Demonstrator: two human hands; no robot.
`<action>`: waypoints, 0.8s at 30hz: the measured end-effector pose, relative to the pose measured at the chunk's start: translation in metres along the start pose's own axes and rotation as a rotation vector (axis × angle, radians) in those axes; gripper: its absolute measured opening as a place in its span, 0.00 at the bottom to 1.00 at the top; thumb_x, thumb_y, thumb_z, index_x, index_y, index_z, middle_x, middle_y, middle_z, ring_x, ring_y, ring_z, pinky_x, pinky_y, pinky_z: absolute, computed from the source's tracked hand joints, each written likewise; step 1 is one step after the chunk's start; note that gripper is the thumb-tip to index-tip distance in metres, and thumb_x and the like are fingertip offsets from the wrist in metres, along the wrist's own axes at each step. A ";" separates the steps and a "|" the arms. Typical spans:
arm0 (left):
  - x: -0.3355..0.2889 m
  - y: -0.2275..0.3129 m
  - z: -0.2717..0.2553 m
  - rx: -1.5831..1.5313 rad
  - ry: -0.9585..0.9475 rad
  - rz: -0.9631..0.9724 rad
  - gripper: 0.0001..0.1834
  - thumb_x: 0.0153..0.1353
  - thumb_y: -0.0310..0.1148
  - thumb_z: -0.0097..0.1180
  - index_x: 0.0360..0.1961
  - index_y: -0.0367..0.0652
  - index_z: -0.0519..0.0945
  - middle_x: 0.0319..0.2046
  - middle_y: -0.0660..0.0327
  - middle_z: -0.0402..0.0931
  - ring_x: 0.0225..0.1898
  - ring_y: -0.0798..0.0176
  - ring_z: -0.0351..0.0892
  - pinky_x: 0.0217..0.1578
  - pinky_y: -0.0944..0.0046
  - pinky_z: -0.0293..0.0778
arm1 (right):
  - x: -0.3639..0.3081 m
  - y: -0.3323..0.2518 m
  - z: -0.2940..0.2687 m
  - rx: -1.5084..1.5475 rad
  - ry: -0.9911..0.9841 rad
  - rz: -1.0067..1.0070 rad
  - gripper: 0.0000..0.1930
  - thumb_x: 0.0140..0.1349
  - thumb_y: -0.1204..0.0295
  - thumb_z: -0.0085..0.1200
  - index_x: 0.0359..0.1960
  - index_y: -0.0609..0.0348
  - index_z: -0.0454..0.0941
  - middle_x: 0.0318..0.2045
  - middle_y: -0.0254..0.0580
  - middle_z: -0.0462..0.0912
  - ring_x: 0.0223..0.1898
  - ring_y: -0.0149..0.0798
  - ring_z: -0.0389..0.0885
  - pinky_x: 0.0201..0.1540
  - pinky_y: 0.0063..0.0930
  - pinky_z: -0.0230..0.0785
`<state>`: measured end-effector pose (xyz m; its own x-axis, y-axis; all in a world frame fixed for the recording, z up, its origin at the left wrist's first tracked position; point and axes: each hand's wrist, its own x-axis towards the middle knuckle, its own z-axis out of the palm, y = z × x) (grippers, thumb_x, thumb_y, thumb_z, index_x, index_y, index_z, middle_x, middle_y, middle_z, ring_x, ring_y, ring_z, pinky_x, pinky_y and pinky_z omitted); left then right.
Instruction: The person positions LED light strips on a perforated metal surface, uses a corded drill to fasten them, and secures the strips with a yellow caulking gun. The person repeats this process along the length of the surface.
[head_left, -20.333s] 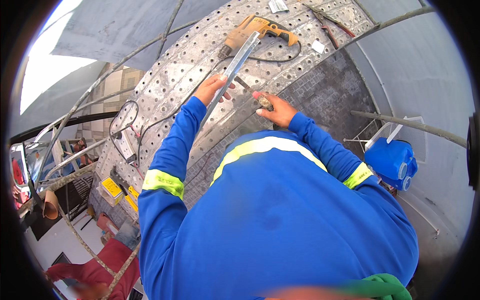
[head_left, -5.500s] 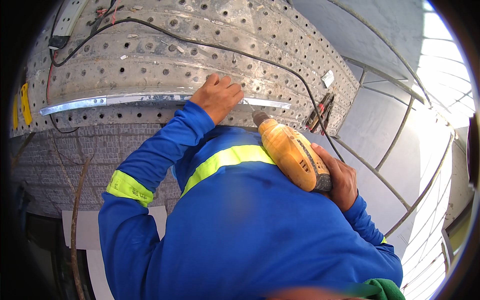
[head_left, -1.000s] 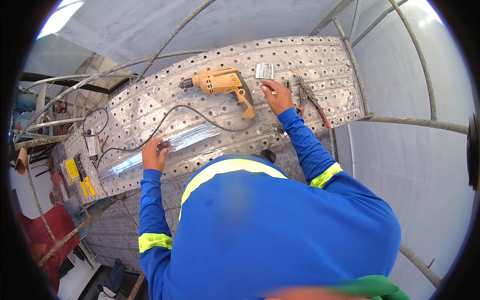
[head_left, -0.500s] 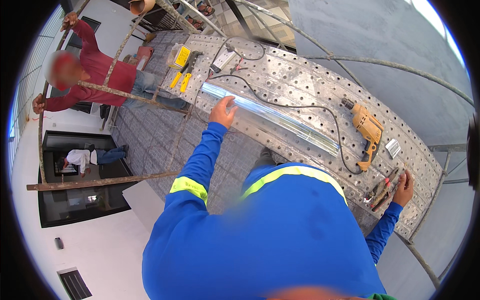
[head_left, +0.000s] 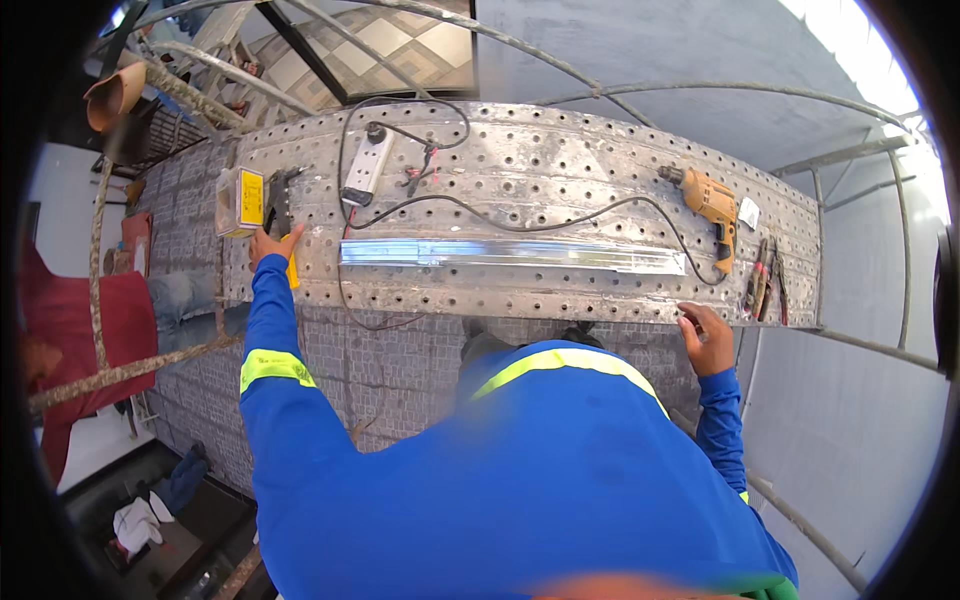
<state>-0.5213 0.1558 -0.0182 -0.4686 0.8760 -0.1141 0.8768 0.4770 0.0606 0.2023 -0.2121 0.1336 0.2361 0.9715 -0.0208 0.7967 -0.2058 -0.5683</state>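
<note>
My left hand (head_left: 274, 246) is at the left end of the perforated metal platform, its fingers closed on a plier-like tool (head_left: 280, 205) with a dark head and yellow handles. Part of the handles is hidden under the hand. A yellow-and-white box (head_left: 246, 200) stands beside that tool. My right hand (head_left: 706, 338) hovers by the platform's near edge, empty, with fingers loosely bent and apart. Between the hands lie long shiny metal strips (head_left: 520, 255), parallel to the near edge and touched by neither hand.
An orange corded drill (head_left: 712, 210) lies on the platform (head_left: 560, 150) at right, its cord curving left to a white power strip (head_left: 368, 168). Several pliers-like tools (head_left: 765, 285) rest near the right end. Scaffold pipes (head_left: 700, 90) surround the platform. A person in red (head_left: 85, 310) is at left.
My view has turned so the platform runs nearly level. My left hand has gone from the metal strips to the yellow-handled tool. My right hand has left the pliers-like tools and moved left.
</note>
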 end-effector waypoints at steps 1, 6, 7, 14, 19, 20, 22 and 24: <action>0.000 0.003 0.002 0.082 0.033 -0.005 0.64 0.42 0.76 0.69 0.73 0.43 0.66 0.71 0.49 0.66 0.72 0.42 0.64 0.70 0.40 0.60 | -0.010 -0.015 0.008 -0.015 -0.059 -0.011 0.13 0.65 0.74 0.63 0.50 0.57 0.85 0.39 0.45 0.88 0.34 0.41 0.87 0.36 0.30 0.77; 0.000 0.000 -0.005 0.062 0.056 -0.045 0.55 0.46 0.69 0.70 0.72 0.50 0.70 0.71 0.55 0.67 0.72 0.40 0.61 0.68 0.36 0.61 | -0.048 -0.047 0.049 -0.023 -0.088 0.068 0.14 0.67 0.62 0.61 0.50 0.52 0.86 0.42 0.46 0.87 0.42 0.48 0.87 0.44 0.40 0.78; 0.004 -0.007 -0.006 0.007 0.013 -0.005 0.53 0.46 0.67 0.70 0.70 0.50 0.72 0.70 0.54 0.69 0.71 0.40 0.62 0.68 0.38 0.62 | -0.052 -0.049 0.055 -0.050 -0.094 0.039 0.14 0.67 0.63 0.61 0.51 0.52 0.85 0.41 0.45 0.87 0.41 0.47 0.87 0.43 0.39 0.78; 0.008 -0.074 -0.021 -0.361 -0.022 0.301 0.34 0.57 0.52 0.70 0.59 0.41 0.82 0.54 0.54 0.82 0.55 0.54 0.80 0.59 0.57 0.71 | -0.045 -0.055 0.090 0.148 -0.118 -0.085 0.16 0.68 0.62 0.61 0.54 0.52 0.84 0.44 0.43 0.88 0.43 0.45 0.86 0.47 0.37 0.78; -0.149 -0.012 -0.075 -1.328 -0.660 0.260 0.24 0.71 0.38 0.55 0.64 0.40 0.74 0.47 0.60 0.82 0.45 0.65 0.81 0.46 0.67 0.75 | -0.029 -0.065 0.101 0.722 -0.288 -0.098 0.21 0.71 0.55 0.59 0.56 0.55 0.83 0.47 0.40 0.88 0.51 0.37 0.85 0.55 0.34 0.77; -0.195 0.021 -0.080 -1.435 -0.894 0.285 0.27 0.70 0.44 0.53 0.66 0.42 0.72 0.53 0.57 0.80 0.52 0.62 0.80 0.51 0.62 0.77 | -0.017 -0.069 0.102 0.749 -0.319 -0.112 0.25 0.70 0.52 0.60 0.60 0.55 0.80 0.49 0.42 0.87 0.53 0.37 0.83 0.55 0.34 0.76; -0.296 0.090 -0.086 -1.465 -1.101 0.588 0.37 0.66 0.55 0.53 0.70 0.43 0.69 0.61 0.49 0.74 0.66 0.54 0.70 0.62 0.48 0.70 | 0.005 -0.072 0.093 0.987 -0.380 -0.224 0.33 0.68 0.48 0.61 0.67 0.56 0.74 0.53 0.46 0.85 0.56 0.37 0.81 0.56 0.34 0.75; -0.381 0.170 -0.092 -1.469 -1.342 0.729 0.49 0.60 0.62 0.55 0.74 0.38 0.64 0.65 0.44 0.70 0.68 0.47 0.68 0.66 0.42 0.65 | 0.025 -0.070 0.076 1.280 -0.517 -0.200 0.40 0.67 0.45 0.62 0.73 0.56 0.68 0.59 0.49 0.81 0.59 0.39 0.79 0.57 0.36 0.75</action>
<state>-0.2037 -0.0902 0.1269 0.7637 0.6297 -0.1421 -0.1966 0.4366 0.8779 0.1107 -0.1645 0.1105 -0.2736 0.9618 0.0105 -0.3307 -0.0838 -0.9400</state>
